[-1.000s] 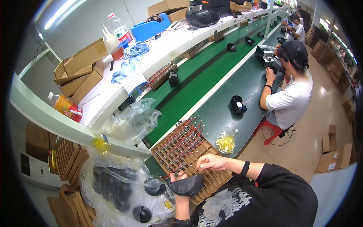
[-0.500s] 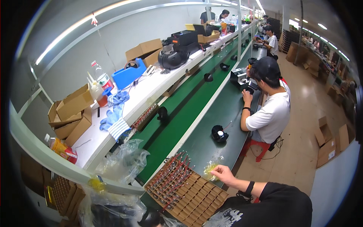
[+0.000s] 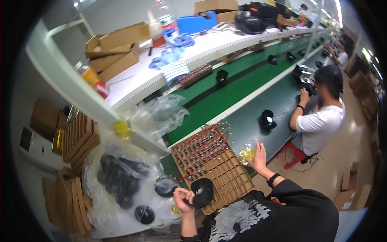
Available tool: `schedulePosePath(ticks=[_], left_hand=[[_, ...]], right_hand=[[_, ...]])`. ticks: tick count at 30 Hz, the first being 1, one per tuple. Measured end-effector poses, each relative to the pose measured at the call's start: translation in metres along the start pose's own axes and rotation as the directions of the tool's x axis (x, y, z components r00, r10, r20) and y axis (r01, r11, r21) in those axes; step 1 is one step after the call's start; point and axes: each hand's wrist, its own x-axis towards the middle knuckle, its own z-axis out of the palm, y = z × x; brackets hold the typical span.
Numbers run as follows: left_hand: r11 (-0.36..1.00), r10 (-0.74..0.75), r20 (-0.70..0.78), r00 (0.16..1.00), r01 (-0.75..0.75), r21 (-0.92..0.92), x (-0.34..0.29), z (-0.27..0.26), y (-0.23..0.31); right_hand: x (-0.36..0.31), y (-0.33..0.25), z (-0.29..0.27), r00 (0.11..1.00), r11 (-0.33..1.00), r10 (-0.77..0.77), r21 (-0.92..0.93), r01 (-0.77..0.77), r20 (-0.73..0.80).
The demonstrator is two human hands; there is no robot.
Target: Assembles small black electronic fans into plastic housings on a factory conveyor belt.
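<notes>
My left hand (image 3: 184,200) grips a black, rounded, hollow plastic housing (image 3: 202,192) by its left side, over the near-left edge of a cardboard divider tray (image 3: 225,171). Small metal parts with red wires (image 3: 200,151) fill the tray's far-left cells. My right hand (image 3: 258,158) lies beside the tray's right edge, fingers stretched out and thumb apart, against a small clear bag of yellow bits (image 3: 246,153). Left of my left hand, a clear plastic sheet or bag (image 3: 94,181) covers several black parts; another black round part (image 3: 144,214) lies near it.
A green conveyor belt (image 3: 238,84) runs beyond the tray, with black housings on it. One black housing (image 3: 267,119) rests on the dark bench. A co-worker in white (image 3: 322,121) sits at right. Blue gloves (image 3: 171,60) and a blue tape dispenser (image 3: 196,23) are on the white shelf.
The view has turned left and down. My left hand has come into view with the black housing. My right hand's fingers have straightened beside the bag of yellow bits.
</notes>
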Motion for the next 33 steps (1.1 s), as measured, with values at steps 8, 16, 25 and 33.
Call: schedulePosePath(ticks=[8, 16, 25, 33], left_hand=[[0.444, 0.282, 0.646, 0.710, -0.693, 0.568, -0.035, 0.037, 0.015], [0.958, -0.278, 0.007, 0.960, 0.277, 0.076, -0.070, -0.056, -0.004], [0.794, -0.433, 0.081, 0.898, 0.423, -0.437, -0.111, -0.107, 0.009], [0.885, -0.366, -0.161, 0.917, 0.289, -0.364, -0.141, -0.133, 0.018]], right_hand=[[-0.043, -0.155, -0.033, 0.252, 0.686, -0.473, 0.532, -0.496, 0.844], [-0.076, -0.198, -0.013, 0.492, 0.312, -0.590, 0.742, -0.593, 0.641], [-0.046, -0.204, 0.057, 0.402, 0.577, -0.814, 0.656, 0.486, 0.419], [-0.001, -0.162, 0.136, 0.491, 0.670, -0.641, 0.118, 0.733, 0.590]])
